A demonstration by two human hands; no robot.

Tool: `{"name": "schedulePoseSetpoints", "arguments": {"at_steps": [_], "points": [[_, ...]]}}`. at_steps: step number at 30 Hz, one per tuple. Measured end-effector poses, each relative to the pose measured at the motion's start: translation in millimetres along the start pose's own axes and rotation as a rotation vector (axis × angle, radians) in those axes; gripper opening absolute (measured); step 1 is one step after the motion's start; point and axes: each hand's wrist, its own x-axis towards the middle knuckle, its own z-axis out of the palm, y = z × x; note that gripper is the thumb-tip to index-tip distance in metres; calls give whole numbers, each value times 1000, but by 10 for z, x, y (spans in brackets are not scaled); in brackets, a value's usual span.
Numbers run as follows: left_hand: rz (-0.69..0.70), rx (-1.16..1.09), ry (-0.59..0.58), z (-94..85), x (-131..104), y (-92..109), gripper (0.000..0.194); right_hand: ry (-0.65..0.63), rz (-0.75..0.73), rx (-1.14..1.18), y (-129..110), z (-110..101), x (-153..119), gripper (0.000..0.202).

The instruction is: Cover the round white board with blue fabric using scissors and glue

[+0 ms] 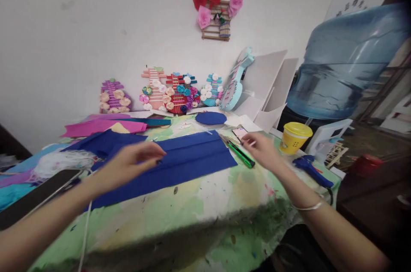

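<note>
A sheet of dark blue crepe paper or cloth lies flat across the table. My left hand hovers over its left part, thumb and fingers apart, with nothing in them. On the right, my right hand is beside the sheet, its fingers slightly bent and apart, blurred a little. A green utility knife lies just left of that hand, across the sheet's right edge. Near its fingertips is a small phone with a lit screen. Behind the sheet lies a blue oval piece.
Several flower-decorated toy lutes lean along the wall. At right stand a yellow tub, a blue glue gun and a large water bottle. Pink sheets, white netting and a dark phone-like device lie at left.
</note>
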Motion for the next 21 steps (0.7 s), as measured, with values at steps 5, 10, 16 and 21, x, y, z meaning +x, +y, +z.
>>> {"name": "schedulePoseSetpoints", "arguments": {"at_steps": [5, 10, 16, 21], "points": [[242, 43, -279, 878, 300, -98, 34, -139, 122, -285, 431, 636, -46, 20], [214, 106, -424, 1271, 385, -105, 61, -199, 149, -352, 658, 721, -46, 17], [195, 74, -471, 1279, 327, -169, 61, -225, 148, -311, 723, 627, -93, 18], [261, 31, -485, 1267, 278, -220, 64, -237, 135, -217, 770, 352, -222, 25]]}}
